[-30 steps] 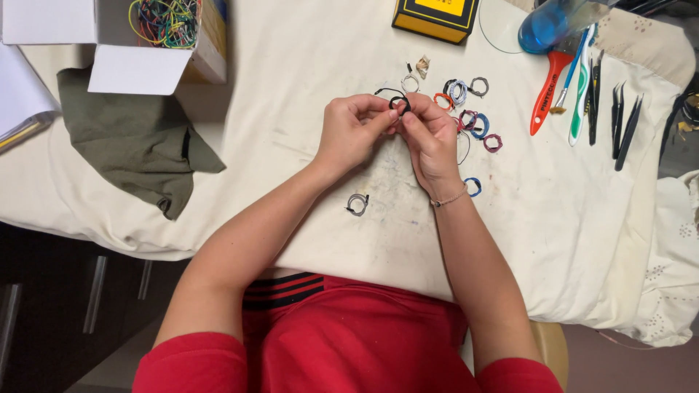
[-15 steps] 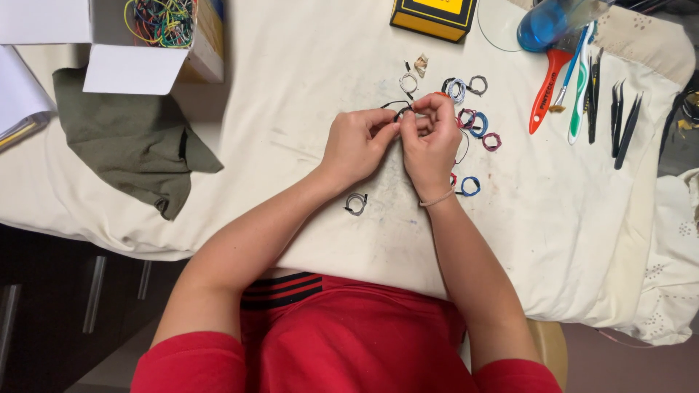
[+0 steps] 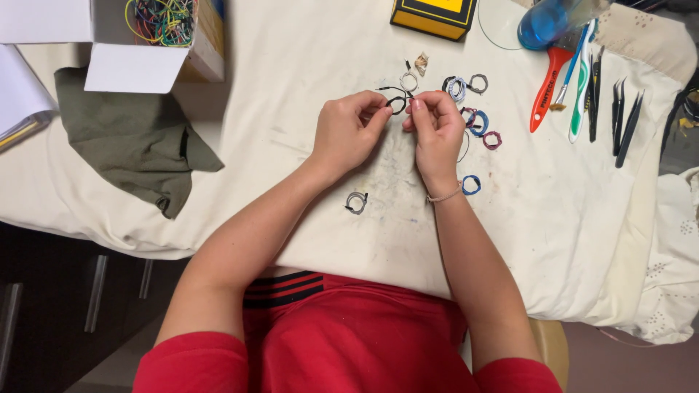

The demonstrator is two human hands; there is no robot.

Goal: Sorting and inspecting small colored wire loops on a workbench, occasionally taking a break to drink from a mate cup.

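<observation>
You are pinching black wire loop (image 3: 397, 104) with both hands, left hand (image 3: 348, 131) and right hand (image 3: 437, 125) closed, keeping coil tight; finished coils (image 3: 477, 122) lying at 3 o'clock.

Single head-worn view — steeply downward, close over the cloth-covered table (image 3: 306, 65)

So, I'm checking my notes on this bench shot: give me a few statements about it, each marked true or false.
1. Both hands, left hand and right hand, pinch a black wire loop. True.
2. The cardboard box holds folded cloths. False: it holds tangled coloured wires.
3. A grey wire coil lies near the left forearm. True.
4. The tweezers lie beside the green cloth. False: they lie at the far right.
</observation>
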